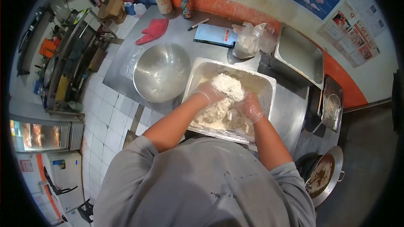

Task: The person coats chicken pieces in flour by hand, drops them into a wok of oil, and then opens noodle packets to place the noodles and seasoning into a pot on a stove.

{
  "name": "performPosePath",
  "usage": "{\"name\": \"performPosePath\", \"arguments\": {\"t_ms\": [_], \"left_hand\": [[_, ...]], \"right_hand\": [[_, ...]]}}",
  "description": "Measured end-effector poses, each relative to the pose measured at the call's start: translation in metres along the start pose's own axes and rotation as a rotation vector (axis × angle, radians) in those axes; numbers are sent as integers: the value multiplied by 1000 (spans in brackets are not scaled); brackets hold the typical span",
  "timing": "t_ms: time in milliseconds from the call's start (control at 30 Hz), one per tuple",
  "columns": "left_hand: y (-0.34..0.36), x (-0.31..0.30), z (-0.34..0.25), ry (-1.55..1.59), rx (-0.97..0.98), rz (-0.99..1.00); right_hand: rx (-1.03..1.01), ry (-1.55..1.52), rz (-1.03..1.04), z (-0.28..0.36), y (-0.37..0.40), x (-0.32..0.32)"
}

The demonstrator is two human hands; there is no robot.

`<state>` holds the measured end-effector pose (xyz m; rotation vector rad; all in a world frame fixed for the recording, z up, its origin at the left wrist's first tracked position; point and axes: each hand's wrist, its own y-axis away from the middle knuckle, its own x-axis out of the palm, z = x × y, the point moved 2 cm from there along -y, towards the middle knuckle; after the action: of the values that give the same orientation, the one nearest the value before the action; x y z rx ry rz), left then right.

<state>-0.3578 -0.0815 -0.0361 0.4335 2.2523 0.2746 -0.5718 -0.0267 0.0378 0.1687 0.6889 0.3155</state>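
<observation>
A rectangular metal tray (269, 101) stands in front of me with flour and several flour-coated pieces (221, 111) in it. My left hand (211, 93), in a clear plastic glove, is closed on the left side of a floured piece (227, 86) above the heap. On its right side, my right hand (251, 107), gloved the same way, is closed around the same floured mass. Both hands are inside the tray's rim. Flour partly hides the fingertips. A round steel bowl (162, 73) stands left of the tray.
Behind the tray lie a blue box (214, 35), a plastic bag (247, 42), a marker (198, 24), a pink cloth (153, 31) and a bottle (185, 4). A deep metal pan (299, 54) stands back right. A wok (324, 175) with brown liquid is lower right.
</observation>
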Motion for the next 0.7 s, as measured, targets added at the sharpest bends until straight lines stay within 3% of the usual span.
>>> {"name": "performPosePath", "arguments": {"t_ms": [33, 67, 133, 167, 233, 267, 333, 367, 400, 433, 467, 533, 600, 667, 700], "left_hand": [[9, -17, -5, -54, -106, 12], [16, -28, -8, -54, -106, 9], [29, -44, -15, -27, -155, 32], [38, -53, -19, -27, -155, 32], [58, -59, -30, 344, -110, 193], [60, -52, -27, 342, -108, 194], [61, -33, -17, -132, -88, 100], [65, -18, -16, -514, -19, 149], [76, -23, -33, -514, -19, 148], [96, -34, -58, -511, -89, 311], [108, -37, -74, -505, -158, 471], [100, -14, -66, -566, -128, 447], [92, 3, -59, -375, -102, 537], [74, 17, -56, -497, 8, 510], [75, 7, -61, -390, -1, 430]], "right_hand": [[-7, -92, -64, -14, 2, 1], [-10, -92, -64, -19, 5, 2], [-73, -461, -170, -17, 12, -2], [-73, -462, -170, -10, 16, -3], [103, -647, -137, 24, 32, -11], [104, -648, -139, 16, 31, -8], [262, 524, -6, -1, 22, 0], [260, 524, -8, -3, 23, 3], [251, 595, 182, -1, 26, 13], [240, 663, 374, 2, 31, 23], [237, 666, 373, 3, 30, 34], [111, 772, 476, 6, 26, 61], [8, 760, 385, 12, 20, 62], [-97, 751, 288, 19, 23, 51], [-114, 317, 196, 24, 29, 34]]}}
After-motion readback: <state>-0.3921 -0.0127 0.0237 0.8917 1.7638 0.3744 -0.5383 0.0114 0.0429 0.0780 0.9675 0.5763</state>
